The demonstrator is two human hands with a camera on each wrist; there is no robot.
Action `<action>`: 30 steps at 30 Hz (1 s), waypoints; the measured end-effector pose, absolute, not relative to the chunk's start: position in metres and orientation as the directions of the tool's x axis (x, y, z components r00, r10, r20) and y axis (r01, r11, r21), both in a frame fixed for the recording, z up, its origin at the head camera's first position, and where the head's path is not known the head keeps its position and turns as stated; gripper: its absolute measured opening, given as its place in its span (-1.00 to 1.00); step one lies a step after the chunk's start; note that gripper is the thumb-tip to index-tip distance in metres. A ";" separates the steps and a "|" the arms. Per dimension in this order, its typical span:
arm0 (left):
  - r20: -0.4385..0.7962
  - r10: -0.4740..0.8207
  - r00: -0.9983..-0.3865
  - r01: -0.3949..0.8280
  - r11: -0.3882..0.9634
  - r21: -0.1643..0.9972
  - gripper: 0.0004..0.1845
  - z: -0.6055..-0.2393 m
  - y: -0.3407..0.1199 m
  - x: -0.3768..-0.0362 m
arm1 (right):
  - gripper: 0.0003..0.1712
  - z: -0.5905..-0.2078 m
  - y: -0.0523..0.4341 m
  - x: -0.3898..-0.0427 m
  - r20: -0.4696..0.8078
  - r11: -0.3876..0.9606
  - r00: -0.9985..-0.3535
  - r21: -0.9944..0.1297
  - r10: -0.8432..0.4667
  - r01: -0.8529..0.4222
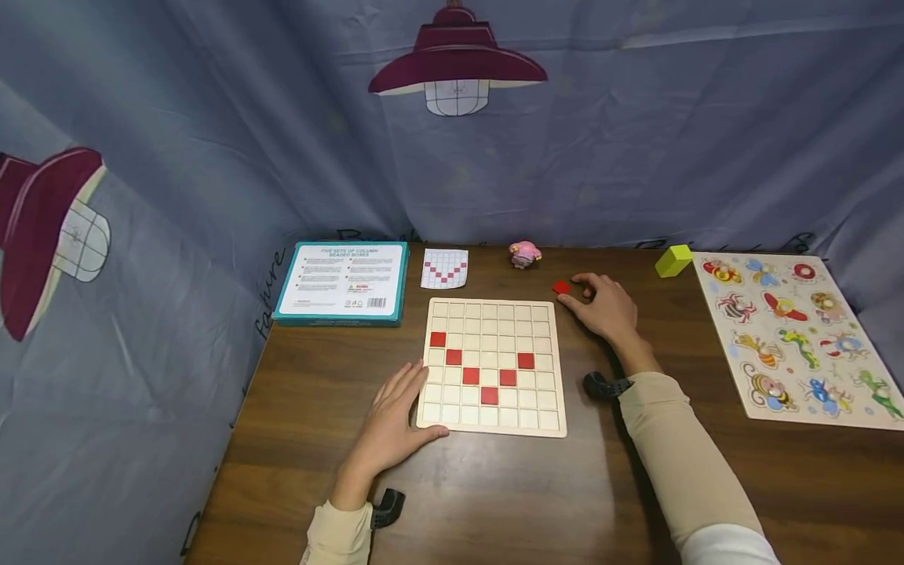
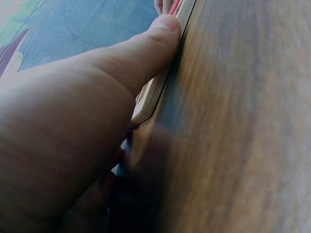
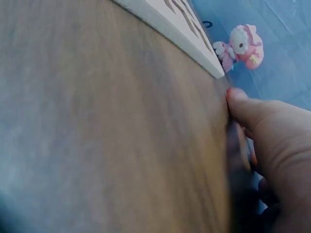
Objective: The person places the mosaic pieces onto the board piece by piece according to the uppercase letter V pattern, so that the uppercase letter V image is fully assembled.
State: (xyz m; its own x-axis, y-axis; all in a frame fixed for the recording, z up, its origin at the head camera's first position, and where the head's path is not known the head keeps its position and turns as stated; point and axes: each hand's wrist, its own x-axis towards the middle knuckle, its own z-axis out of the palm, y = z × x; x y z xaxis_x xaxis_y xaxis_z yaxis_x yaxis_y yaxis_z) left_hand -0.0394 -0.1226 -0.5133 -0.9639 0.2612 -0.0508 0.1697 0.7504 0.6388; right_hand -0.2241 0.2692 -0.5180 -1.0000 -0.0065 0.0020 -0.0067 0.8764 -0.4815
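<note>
A square wooden grid board [image 1: 492,416] lies on the table with several red tiles [image 1: 471,377] set in its cells along a V. My left hand [image 1: 391,420] rests at its lower left corner, fingers straight along the left side and thumb on the front edge. The left wrist view shows that thumb [image 2: 150,46] against the board's edge [image 2: 150,99]. Beyond the board's far right corner, my right hand [image 1: 603,306] pinches a loose red tile [image 1: 561,287] between thumb and finger, close over the table. Only a speck of red shows at the thumb tip [image 3: 238,95] in the right wrist view.
Behind the board lie a pattern card [image 1: 444,268] with a red V and a pink figurine [image 1: 524,254]. At left is a teal-edged box [image 1: 342,284]. A yellow-green block [image 1: 673,260] and an insect puzzle board [image 1: 798,337] are at right. Curtains hang behind.
</note>
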 end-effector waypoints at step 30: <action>-0.090 0.244 -0.966 0.137 0.769 0.625 0.15 -0.513 -0.124 -0.040 | -0.66 -0.535 0.268 -0.184 0.216 0.822 -0.966 -0.517 -0.146 -0.239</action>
State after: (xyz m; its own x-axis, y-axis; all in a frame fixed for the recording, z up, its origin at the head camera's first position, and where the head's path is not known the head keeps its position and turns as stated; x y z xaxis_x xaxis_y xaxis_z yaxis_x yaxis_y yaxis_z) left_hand -0.0402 -0.1241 -0.5132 -0.9655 0.2445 -0.0896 0.1366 0.7687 0.6249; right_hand -0.1845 0.2675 -0.5352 -0.9655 -0.1457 0.2158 -0.2395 0.8221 -0.5165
